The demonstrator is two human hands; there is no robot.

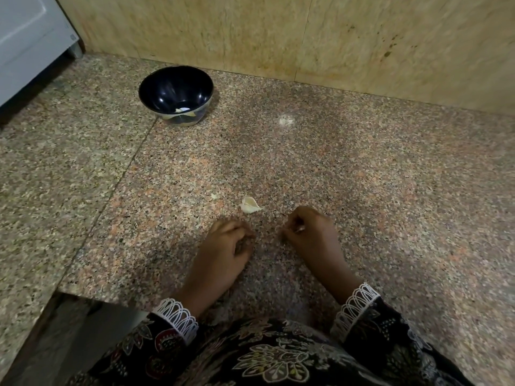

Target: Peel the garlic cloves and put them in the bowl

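A dark blue bowl stands on the speckled granite counter at the far left, with a pale piece inside at its bottom. A white garlic clove lies on the counter just beyond my hands. A small pale scrap lies to its left. My left hand rests on the counter with curled fingers; nothing shows in it. My right hand rests to the right, its fingers curled, pinching something small and pale that is mostly hidden.
A tan stone wall backs the counter. A white appliance stands at the far left corner. The counter edge drops off at the lower left. My patterned sleeves fill the bottom of the view.
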